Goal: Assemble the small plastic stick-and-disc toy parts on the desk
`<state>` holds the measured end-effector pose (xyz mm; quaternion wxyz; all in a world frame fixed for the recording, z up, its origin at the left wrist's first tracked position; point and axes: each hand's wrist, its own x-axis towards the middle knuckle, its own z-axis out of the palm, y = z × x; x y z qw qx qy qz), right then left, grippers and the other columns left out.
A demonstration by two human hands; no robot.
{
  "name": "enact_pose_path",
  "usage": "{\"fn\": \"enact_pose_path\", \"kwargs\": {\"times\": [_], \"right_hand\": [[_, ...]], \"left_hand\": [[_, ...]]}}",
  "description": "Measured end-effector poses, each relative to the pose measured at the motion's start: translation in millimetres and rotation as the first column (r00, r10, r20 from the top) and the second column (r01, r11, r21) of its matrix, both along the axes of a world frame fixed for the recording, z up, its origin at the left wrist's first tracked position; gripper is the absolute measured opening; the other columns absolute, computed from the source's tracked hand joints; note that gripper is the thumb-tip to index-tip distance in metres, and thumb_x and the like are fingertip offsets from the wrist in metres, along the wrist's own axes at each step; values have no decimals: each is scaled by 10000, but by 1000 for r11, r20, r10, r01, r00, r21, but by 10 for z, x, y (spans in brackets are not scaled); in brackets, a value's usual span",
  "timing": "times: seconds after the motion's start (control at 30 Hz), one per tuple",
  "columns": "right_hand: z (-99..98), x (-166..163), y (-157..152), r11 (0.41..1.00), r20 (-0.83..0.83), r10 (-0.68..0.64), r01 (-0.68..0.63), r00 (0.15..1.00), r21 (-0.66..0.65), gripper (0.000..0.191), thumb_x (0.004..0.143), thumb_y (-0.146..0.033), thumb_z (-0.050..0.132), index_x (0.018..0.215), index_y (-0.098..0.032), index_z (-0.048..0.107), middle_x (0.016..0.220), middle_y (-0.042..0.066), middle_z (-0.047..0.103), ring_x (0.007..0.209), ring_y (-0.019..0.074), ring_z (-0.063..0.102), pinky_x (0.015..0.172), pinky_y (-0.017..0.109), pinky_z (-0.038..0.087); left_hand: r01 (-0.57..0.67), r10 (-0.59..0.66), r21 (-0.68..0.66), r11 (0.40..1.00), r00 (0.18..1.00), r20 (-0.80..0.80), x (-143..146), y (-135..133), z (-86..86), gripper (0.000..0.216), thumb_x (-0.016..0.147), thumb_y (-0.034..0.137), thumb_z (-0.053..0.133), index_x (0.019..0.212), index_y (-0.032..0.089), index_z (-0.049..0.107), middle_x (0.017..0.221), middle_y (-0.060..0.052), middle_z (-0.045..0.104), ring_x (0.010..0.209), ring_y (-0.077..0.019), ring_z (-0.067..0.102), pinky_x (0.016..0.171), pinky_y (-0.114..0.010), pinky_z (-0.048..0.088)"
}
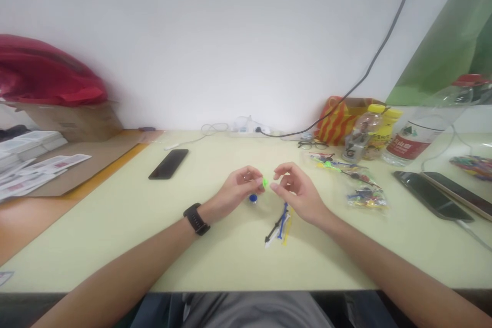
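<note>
My left hand (237, 190), with a black watch on the wrist, is closed in a pinch on a small green plastic piece (265, 182) above the pale table (115, 236). A small blue piece (252, 198) sits just under that hand. My right hand (295, 189) hovers close to the green piece, fingers curled in a pinch; whether it touches the piece is unclear. Below the right hand lies a little bundle of thin coloured plastic sticks (280, 224), blue, black, white and yellow.
A black phone (168, 164) lies to the left. Clear bags of coloured pieces (361, 192) lie to the right, with bottles (369, 138), glasses (312, 144), two dark devices (434, 195) and a power strip (248, 128) near the wall. Papers and a cardboard box sit far left.
</note>
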<state>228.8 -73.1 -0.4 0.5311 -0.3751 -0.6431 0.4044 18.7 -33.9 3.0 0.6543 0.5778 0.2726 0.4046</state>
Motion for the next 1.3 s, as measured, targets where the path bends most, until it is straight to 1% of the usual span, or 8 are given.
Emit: {"fn": "enact_pose_path", "kwargs": {"times": [0.43,0.57,0.67,0.77,0.87,1.0,1.1,1.3], "right_hand": [[-20,5,-35,993,138,-23,6,990,121,253,964,-412,675,1143,-246,608,1128,66,647,779,147,625,675,298,553],[24,30,-74,988,37,-62,56,997,146,454,959,-431,684,1341,-289,483,1223,84,631,828,162,636,668,302,561],[81,83,-112,982,0,191,-191,982,10,338,1030,-485,558,1266,-246,520,823,20,664,620,152,580,525,266,473],[103,101,-125,903,10,417,-413,909,-116,342,1068,-511,461,1009,-200,591,508,-74,436,417,100,362,441,237,322],[66,60,-89,962,-1,272,-272,962,-31,271,1005,-480,620,1033,-213,580,598,-68,467,500,100,411,498,237,352],[-5,8,-19,998,56,20,-23,998,60,289,940,-439,721,1076,-229,576,938,12,613,638,103,526,589,257,455],[-27,0,-4,998,112,8,-15,994,66,264,948,-406,704,1111,-237,583,1067,39,632,695,114,582,616,267,497],[-23,6,-36,993,171,5,-25,985,114,189,961,-347,669,1107,-243,608,1079,44,651,754,136,622,639,276,534]], "left_hand": [[40,-40,-1,999,999,-32,0,-17,22,283,848,363,842,972,174,672,931,-44,677,853,-162,651,824,-302,478],[32,-31,4,999,999,-25,1,-17,19,279,846,351,844,961,175,660,895,-29,663,829,-153,645,801,-291,476],[11,-11,11,1000,1000,-26,2,-13,12,286,847,365,842,958,175,659,868,-23,652,816,-150,635,780,-286,475],[-8,9,19,1000,1000,-25,4,-7,6,288,851,374,837,952,171,660,852,-19,639,789,-140,615,758,-281,471],[0,0,20,1000,1000,-15,6,-4,7,276,858,361,832,947,167,657,851,-18,628,789,-136,607,753,-277,467],[22,-22,19,1000,1000,-17,1,-5,8,271,860,361,830,940,168,657,845,-15,617,792,-141,614,749,-279,466],[42,-41,20,999,999,-32,-8,-4,0,267,860,368,828,954,176,669,881,-25,637,820,-152,636,777,-289,477],[52,-52,20,998,998,-34,-4,-2,-8,249,866,353,824,965,181,673,918,-36,659,851,-159,652,804,-293,482]]}}
